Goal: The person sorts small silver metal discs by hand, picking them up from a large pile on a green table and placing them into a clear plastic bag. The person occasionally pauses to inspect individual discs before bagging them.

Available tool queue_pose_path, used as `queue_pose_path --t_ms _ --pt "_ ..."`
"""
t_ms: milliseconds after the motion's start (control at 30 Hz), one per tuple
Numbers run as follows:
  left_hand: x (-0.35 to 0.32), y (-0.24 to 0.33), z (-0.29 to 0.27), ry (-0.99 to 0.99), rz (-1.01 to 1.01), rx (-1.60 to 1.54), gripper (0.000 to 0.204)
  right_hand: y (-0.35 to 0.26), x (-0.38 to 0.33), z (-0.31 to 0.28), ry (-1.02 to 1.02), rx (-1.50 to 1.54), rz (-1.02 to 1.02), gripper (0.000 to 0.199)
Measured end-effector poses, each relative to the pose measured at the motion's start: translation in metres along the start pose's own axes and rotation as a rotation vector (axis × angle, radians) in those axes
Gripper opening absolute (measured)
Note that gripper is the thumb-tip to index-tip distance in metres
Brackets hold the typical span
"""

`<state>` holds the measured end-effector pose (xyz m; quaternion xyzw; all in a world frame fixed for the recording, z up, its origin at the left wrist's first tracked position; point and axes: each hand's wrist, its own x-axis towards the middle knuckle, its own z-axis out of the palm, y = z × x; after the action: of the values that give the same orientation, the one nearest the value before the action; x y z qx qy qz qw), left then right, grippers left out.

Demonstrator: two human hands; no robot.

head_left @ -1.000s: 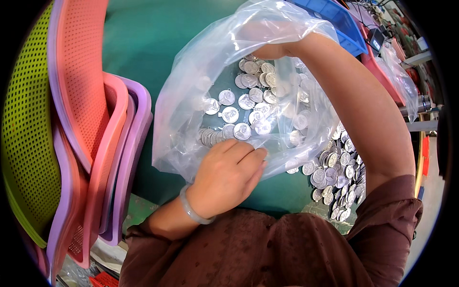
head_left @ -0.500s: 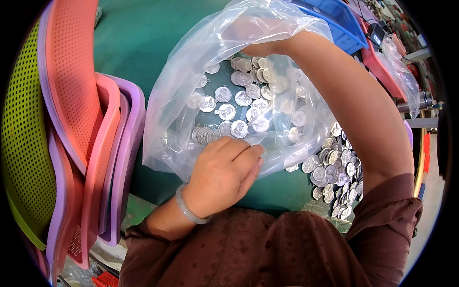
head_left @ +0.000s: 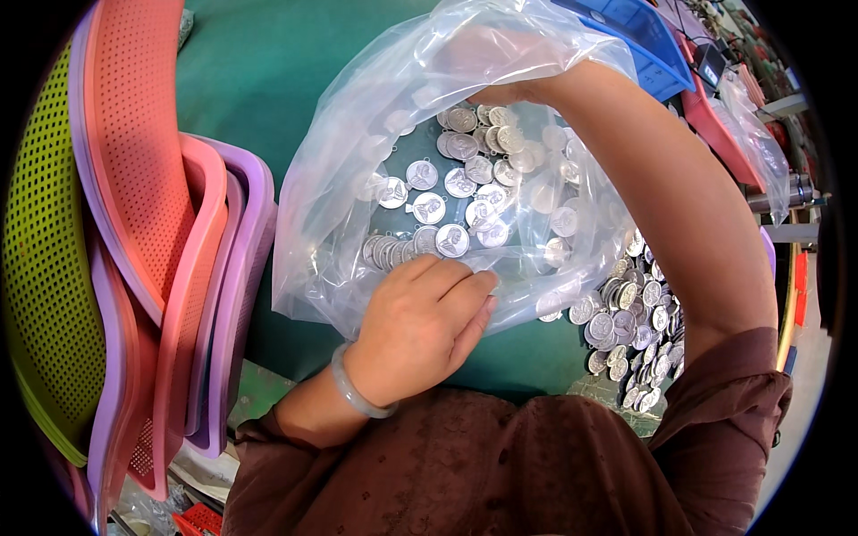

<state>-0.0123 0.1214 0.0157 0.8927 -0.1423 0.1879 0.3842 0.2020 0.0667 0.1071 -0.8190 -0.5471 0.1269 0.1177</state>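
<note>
A clear plastic bag [head_left: 326, 196] is spread wide over the green table, its mouth facing me. My left hand [head_left: 424, 313] is closed on the bag's near edge, a pale bangle round the wrist. My right arm reaches across the bag from the right, and my right hand [head_left: 500, 62] lies behind the film at the far side. Its fingers are blurred by the plastic. Silver round medals [head_left: 453, 239] with small loops show in and through the bag, some in an overlapping row just beyond my left hand. Whether all lie inside it, I cannot tell.
A heap of similar silver medals [head_left: 626, 322] lies to the right, under my right arm. Pink, purple and green perforated plastic baskets [head_left: 134, 152] stand nested on the left. A blue bin [head_left: 639, 45] and a pink tray [head_left: 724, 134] are at the far right.
The view has shifted slightly, so the bag and medals sit a little further right. Both hands keep nearly the same position, and my left hand still grips the bag.
</note>
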Motion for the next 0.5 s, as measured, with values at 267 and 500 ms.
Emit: queue_pose_path --t_ms 267,500 --pt "0.001 0.001 -0.001 -0.016 -0.009 0.003 0.017 0.0 0.004 0.027 -0.209 0.309 0.249 0.021" --pt "0.001 0.0 0.0 -0.008 -0.012 0.004 0.017 0.01 0.006 0.039 0.006 -0.077 0.114 0.018"
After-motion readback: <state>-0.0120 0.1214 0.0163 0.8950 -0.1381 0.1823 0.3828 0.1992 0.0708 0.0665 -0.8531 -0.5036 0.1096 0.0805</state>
